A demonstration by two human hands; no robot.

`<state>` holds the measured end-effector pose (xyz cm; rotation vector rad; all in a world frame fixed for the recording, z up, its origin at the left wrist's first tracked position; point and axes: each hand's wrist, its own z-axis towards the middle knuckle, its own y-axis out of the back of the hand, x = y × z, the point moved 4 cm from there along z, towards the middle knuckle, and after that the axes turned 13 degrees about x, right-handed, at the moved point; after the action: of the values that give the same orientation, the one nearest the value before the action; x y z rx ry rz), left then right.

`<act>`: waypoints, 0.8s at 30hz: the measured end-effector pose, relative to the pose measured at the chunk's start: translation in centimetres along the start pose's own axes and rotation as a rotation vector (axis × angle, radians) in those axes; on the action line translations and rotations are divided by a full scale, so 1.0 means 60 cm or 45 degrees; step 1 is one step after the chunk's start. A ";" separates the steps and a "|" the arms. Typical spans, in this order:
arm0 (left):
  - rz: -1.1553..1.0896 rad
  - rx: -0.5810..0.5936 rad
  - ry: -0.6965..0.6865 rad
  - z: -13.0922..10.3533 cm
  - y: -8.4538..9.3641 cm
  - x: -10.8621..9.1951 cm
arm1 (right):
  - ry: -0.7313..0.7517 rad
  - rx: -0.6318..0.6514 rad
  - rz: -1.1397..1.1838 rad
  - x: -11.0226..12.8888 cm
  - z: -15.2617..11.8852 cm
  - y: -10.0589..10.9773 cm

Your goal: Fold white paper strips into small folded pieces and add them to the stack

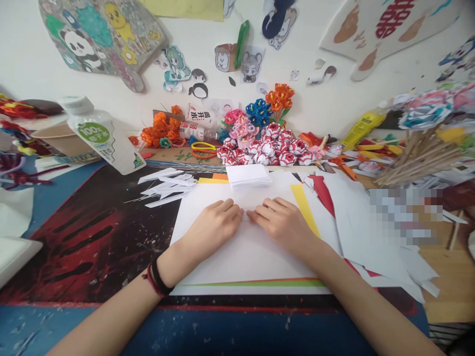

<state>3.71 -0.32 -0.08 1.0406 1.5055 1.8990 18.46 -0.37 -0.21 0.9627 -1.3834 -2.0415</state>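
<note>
My left hand point(218, 221) and my right hand point(282, 223) rest over a stack of large white paper sheets point(245, 257), thumbs and forefingers almost meeting. Both are closed in a pinch on what looks like a small piece of white paper point(246, 217), hard to tell from the sheet below. Just beyond the fingers sits a small pile of white paper pieces point(249, 176). Yellow paper point(305, 210) shows along the stack's right side, and green paper point(260, 284) along its near edge.
White paper strips point(166, 187) lie left of the stack on a dark red-black mat point(92, 237). A tilted white bottle point(104, 136) is behind them. Handmade red-white flowers point(272, 148) line the wall. On the right are loose white sheets point(367, 222) and a bundle of sticks point(419, 153).
</note>
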 end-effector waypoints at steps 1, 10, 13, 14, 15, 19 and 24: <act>0.001 0.008 0.001 0.000 0.000 0.000 | -0.014 0.002 0.017 0.000 0.000 0.000; -0.027 0.045 0.021 -0.002 -0.002 0.001 | -0.221 0.054 0.336 -0.023 -0.008 -0.004; -0.016 0.057 0.026 -0.003 0.000 0.002 | -0.326 0.113 0.441 -0.038 -0.014 -0.011; -0.015 0.065 0.029 -0.002 0.001 0.003 | -0.361 0.133 0.477 -0.043 -0.016 -0.013; -0.021 0.075 0.032 -0.002 0.001 0.004 | -0.404 0.153 0.516 -0.048 -0.017 -0.015; -0.157 0.106 0.108 0.001 -0.004 0.016 | -0.635 0.210 0.776 -0.065 -0.023 -0.022; -0.529 0.011 0.345 0.002 -0.019 0.042 | -0.647 0.187 1.071 -0.069 -0.019 -0.026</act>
<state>2.27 1.98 -0.51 0.4342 1.7194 1.7794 21.94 2.53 -0.78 -0.1531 -1.7972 -1.5636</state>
